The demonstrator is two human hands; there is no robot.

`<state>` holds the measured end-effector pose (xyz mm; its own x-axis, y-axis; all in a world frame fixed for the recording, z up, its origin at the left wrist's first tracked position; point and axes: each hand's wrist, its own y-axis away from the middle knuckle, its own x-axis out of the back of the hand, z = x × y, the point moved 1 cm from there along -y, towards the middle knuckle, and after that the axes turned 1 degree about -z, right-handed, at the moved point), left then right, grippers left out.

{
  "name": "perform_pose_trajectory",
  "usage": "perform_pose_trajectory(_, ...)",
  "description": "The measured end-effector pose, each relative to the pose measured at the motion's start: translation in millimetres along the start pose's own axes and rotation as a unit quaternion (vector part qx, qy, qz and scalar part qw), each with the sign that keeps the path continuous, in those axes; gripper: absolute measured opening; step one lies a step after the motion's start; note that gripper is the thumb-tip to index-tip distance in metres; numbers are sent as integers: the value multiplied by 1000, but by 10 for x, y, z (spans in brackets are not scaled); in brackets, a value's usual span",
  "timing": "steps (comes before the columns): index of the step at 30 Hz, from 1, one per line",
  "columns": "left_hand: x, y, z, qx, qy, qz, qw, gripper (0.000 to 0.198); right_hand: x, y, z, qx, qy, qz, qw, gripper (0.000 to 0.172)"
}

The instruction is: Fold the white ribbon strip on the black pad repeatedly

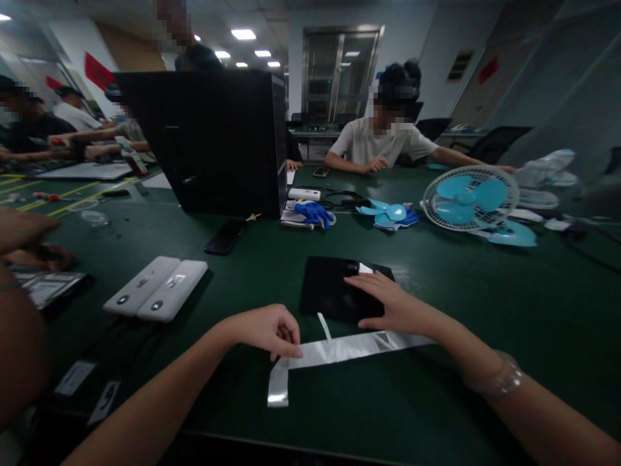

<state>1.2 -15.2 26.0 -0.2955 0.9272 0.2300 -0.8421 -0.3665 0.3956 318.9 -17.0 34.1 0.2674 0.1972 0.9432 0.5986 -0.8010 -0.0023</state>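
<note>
A long silvery strip (pixel 339 349) lies across the green table (pixel 436 388) in front of me, with a short end bent toward the table edge. My left hand (pixel 272 330) is curled, its fingertips pinching the strip near its left end. My right hand (pixel 383 301) lies flat with fingers stretched out on a flat black pad (pixel 330 291), just behind the strip. A small white piece (pixel 365 268) shows at the pad's far edge.
Two white power banks (pixel 158 288) lie at left, a black phone (pixel 224 237) beyond them, and a large black case (pixel 213 139) behind. Blue gloves (pixel 315 213), loose fan blades (pixel 388 213) and a blue fan (pixel 470 197) sit farther back. Other people sit around the table; someone's arm (pixel 19 310) is at far left.
</note>
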Motion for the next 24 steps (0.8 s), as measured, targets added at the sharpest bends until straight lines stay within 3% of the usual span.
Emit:
perform_pose_trajectory(7,11,-3,-5,3,11,-24,1000,25,-31,-25,-444,54,-50,-71,995,81)
perform_pose_trajectory(14,19,-7,-6,15,25,-22,999,27,-55,-38,-599,82,-65,-81,991,74)
perform_pose_trajectory(18,48,-7,-6,11,14,20,1000,29,30,-3,-645,81,-81,-46,992,52)
perform_pose_trajectory(24,91,-52,-30,11,-19,112,993,32,10,7,-624,122,-44,-23,991,45)
